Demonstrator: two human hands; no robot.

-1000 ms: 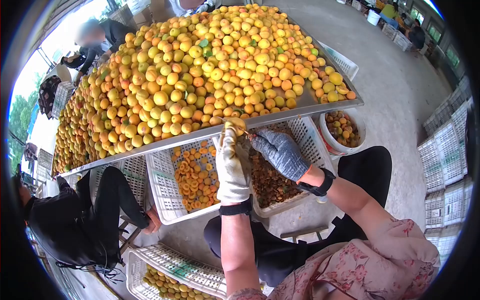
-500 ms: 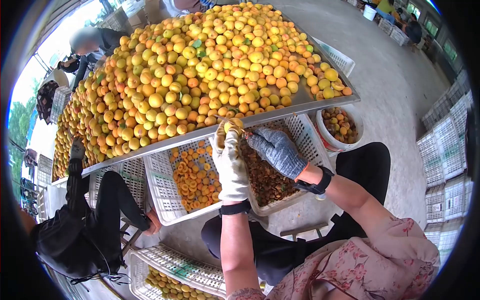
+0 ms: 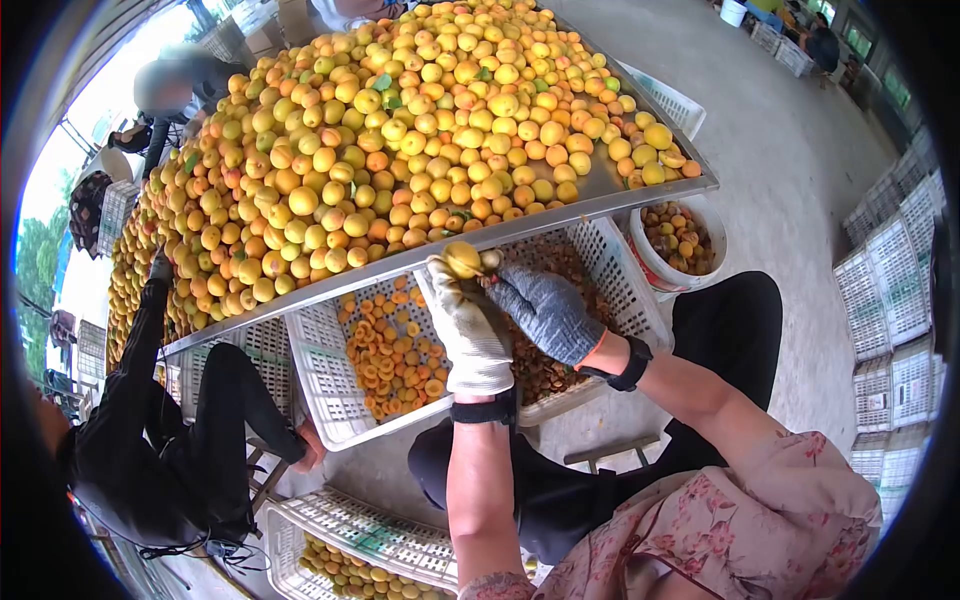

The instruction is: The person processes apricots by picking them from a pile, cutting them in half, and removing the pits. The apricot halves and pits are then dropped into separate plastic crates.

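Observation:
My left hand (image 3: 470, 325), in a white glove with a brownish stained palm, is closed around a yellow apricot (image 3: 461, 260). Its grip is just off the metal table's near edge. Close against the fruit, my right hand (image 3: 550, 312) in a grey knit glove has its fingers pinched together; what sits in them is too small to make out. Beneath both hands is a white crate (image 3: 625, 290) holding brown pits or scraps. To its left, another white crate (image 3: 318, 375) holds halved apricots (image 3: 385, 375).
Apricots (image 3: 400, 130) are heaped on the metal-edged table (image 3: 600, 208). A white bucket (image 3: 705, 215) of darker fruit stands at right. Crates are stacked far right; another crate (image 3: 370, 525) with fruit lies below. A person in black (image 3: 150, 420) sits at left, reaching into the heap.
Both my hands have shifted slightly right, and the apricot in my left hand shows more fully. The neighbour's arm at left has stretched further into the heap.

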